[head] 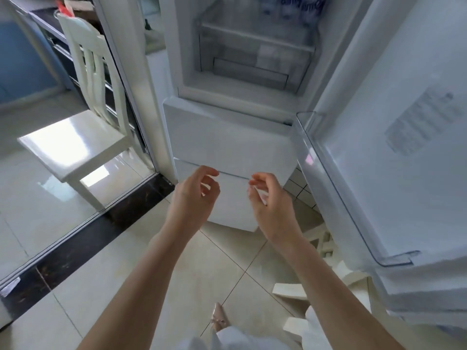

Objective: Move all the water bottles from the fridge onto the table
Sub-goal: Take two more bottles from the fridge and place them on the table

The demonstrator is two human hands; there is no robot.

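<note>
The white fridge [227, 127] stands in front of me with its upper door [394, 137] swung open to the right. Clear water bottles [300, 8] with blue labels stand on a shelf at the top of the open compartment, blurred and cut off by the frame edge. My left hand [194, 195] and my right hand [270, 203] hover side by side in front of the lower drawer fronts, well below the bottles. Both hands have loosely curled fingers and hold nothing.
A white wooden chair [83, 132] stands to the left, beside a glass sliding door [118, 79] with a dark floor track. A clear shelf rim [328, 178] runs along the open fridge door. Another pale chair [326, 243] shows below that door. The floor is pale tile.
</note>
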